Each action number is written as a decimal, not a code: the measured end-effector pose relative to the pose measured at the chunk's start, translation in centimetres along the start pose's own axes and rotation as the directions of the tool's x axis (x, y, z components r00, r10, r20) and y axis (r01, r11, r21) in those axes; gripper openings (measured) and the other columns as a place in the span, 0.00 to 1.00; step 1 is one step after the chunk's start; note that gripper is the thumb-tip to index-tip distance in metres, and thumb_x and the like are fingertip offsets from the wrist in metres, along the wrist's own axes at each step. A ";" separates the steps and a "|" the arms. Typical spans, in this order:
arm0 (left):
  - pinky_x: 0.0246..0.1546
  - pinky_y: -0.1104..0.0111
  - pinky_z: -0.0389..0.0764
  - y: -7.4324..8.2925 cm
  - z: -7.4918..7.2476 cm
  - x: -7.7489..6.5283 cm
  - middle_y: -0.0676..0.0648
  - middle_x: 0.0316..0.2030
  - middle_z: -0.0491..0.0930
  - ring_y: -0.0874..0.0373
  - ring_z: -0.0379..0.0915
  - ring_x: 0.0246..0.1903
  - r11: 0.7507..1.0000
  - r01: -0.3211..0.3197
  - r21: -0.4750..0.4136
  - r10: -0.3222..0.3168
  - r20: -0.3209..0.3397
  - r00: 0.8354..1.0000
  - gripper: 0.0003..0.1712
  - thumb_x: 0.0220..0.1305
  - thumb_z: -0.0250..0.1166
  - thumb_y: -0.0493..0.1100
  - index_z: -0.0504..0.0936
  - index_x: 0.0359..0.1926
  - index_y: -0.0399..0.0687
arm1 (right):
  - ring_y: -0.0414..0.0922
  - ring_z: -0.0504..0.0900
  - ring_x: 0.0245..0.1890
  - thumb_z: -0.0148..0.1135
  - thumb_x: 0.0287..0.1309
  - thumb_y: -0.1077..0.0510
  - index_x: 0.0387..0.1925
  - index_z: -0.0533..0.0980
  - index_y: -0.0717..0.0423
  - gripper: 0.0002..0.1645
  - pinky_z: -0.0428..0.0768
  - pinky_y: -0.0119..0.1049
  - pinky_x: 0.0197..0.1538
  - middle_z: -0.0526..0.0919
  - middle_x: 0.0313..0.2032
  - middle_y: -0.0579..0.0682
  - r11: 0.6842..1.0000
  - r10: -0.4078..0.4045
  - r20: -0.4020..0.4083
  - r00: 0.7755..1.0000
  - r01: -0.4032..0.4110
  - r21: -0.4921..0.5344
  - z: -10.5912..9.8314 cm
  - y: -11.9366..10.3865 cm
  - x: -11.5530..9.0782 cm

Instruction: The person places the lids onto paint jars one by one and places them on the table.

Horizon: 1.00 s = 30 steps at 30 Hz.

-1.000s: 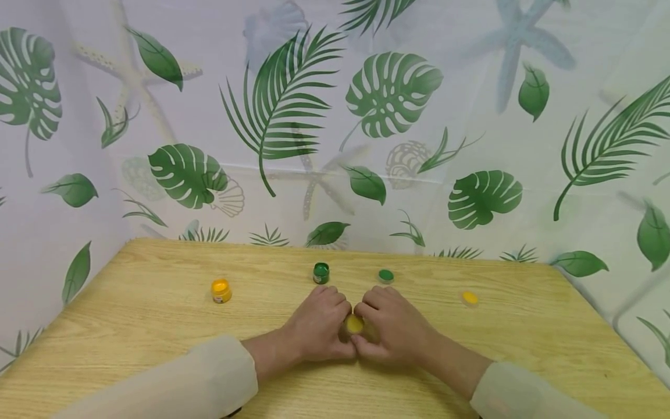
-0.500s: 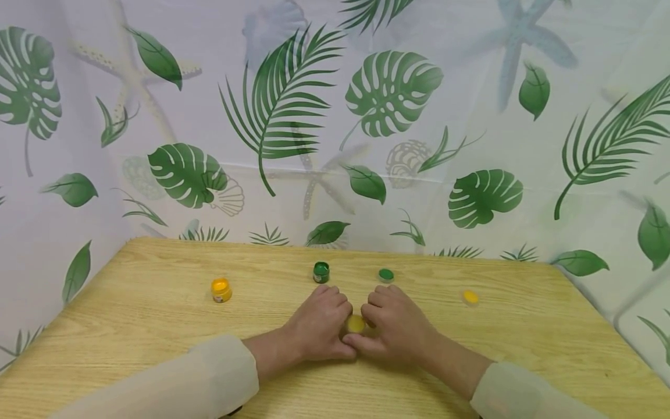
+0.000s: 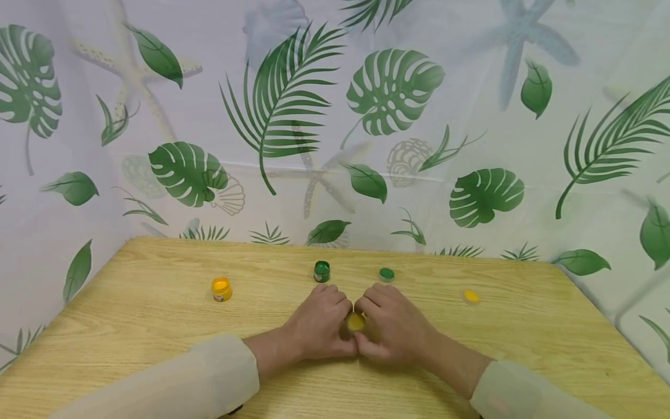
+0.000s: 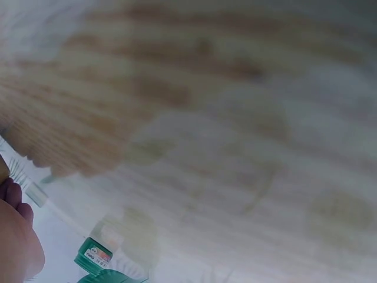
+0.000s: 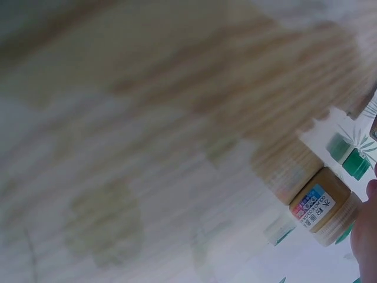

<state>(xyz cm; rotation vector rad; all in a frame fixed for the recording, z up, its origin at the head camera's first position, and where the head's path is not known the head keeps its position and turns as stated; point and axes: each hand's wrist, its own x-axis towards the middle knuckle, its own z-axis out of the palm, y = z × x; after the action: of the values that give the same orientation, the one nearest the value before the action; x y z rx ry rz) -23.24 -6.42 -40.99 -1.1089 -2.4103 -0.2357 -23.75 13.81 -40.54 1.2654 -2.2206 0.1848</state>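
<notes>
In the head view my left hand (image 3: 320, 325) and right hand (image 3: 395, 326) meet around a small ochre paint jar (image 3: 356, 322). Fingers of both hands curl about its sides, and the thumbs meet on the near side. From the right wrist, an ochre jar (image 5: 321, 203) with a printed label and pale lid shows beside the right hand (image 5: 366, 239); how the fingertips sit on it is cut off. At the left wrist view's edge appears part of the left hand (image 4: 20, 242), with the jar it holds hidden there.
Beyond the hands stand an open green paint jar (image 3: 321, 272) and, farther left, an open yellow paint jar (image 3: 221, 289). A green lid (image 3: 387, 274) and a yellow lid (image 3: 471, 297) lie to the right on the wooden table (image 3: 131, 326). Leaf-printed cloth (image 3: 314, 116) hangs behind.
Half a second ago the right fingers stood slightly away from the jar; now they close around it again, as they did a second ago. The left hand keeps its place.
</notes>
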 end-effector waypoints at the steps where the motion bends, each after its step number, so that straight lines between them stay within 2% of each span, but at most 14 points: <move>1: 0.37 0.70 0.65 0.0 0.0 0.0 0.57 0.21 0.72 0.63 0.63 0.26 1.000 -0.001 0.002 0.001 0.001 1.000 0.20 0.47 0.69 0.61 0.76 0.24 0.52 | 0.39 0.68 0.31 0.63 0.46 0.46 0.32 0.76 0.50 0.14 0.69 0.34 0.37 0.73 0.29 0.40 1.000 -0.002 -0.003 1.000 0.002 -0.004 0.0 0.0 0.0; 7: 0.37 0.70 0.65 0.1 0.0 0.0 0.57 0.22 0.73 0.62 0.63 0.26 1.000 -0.002 0.011 0.002 0.008 1.000 0.20 0.47 0.69 0.62 0.77 0.25 0.52 | 0.39 0.67 0.30 0.63 0.47 0.45 0.30 0.73 0.48 0.14 0.68 0.34 0.36 0.71 0.28 0.40 1.000 -0.006 -0.012 1.000 0.006 -0.022 0.1 0.0 -0.1; 20: 0.38 0.70 0.66 0.2 -0.1 0.0 0.57 0.24 0.74 0.63 0.63 0.28 1.000 0.013 0.001 -0.013 0.050 0.999 0.21 0.47 0.70 0.62 0.78 0.27 0.52 | 0.38 0.65 0.29 0.64 0.49 0.41 0.27 0.71 0.46 0.16 0.65 0.33 0.37 0.68 0.25 0.39 0.999 0.036 0.028 0.999 -0.035 -0.036 0.0 -0.1 -0.1; 25: 0.39 0.71 0.66 0.4 -0.1 0.1 0.59 0.23 0.71 0.63 0.62 0.28 1.000 0.008 -0.014 -0.007 0.087 0.996 0.21 0.45 0.71 0.62 0.76 0.26 0.53 | 0.35 0.56 0.21 0.61 0.56 0.35 0.15 0.62 0.44 0.28 0.60 0.32 0.34 0.57 0.17 0.35 0.998 0.044 0.011 0.999 -0.043 -0.048 0.0 -0.1 -0.1; 27: 0.39 0.71 0.66 0.5 -0.1 0.2 0.59 0.22 0.71 0.63 0.63 0.28 1.000 0.013 -0.016 -0.011 0.103 0.995 0.21 0.45 0.71 0.63 0.76 0.26 0.53 | 0.36 0.54 0.20 0.59 0.58 0.31 0.13 0.59 0.43 0.32 0.59 0.32 0.33 0.54 0.15 0.35 0.996 0.057 0.008 0.998 -0.057 -0.062 0.0 -0.1 -0.1; 30: 0.39 0.71 0.67 0.5 -0.2 0.2 0.60 0.22 0.71 0.64 0.63 0.27 0.999 0.035 -0.032 -0.032 0.102 0.994 0.21 0.45 0.71 0.63 0.77 0.26 0.54 | 0.37 0.60 0.23 0.58 0.58 0.29 0.18 0.68 0.44 0.28 0.65 0.33 0.36 0.63 0.19 0.37 0.995 0.078 0.008 0.997 -0.077 -0.062 -0.1 -0.2 -0.2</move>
<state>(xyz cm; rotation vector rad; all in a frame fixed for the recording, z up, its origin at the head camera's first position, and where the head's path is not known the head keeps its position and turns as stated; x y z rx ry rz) -22.90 -6.00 -40.77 -1.1212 -2.5246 -0.2369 -23.49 13.90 -40.53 1.1508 -2.2683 0.1394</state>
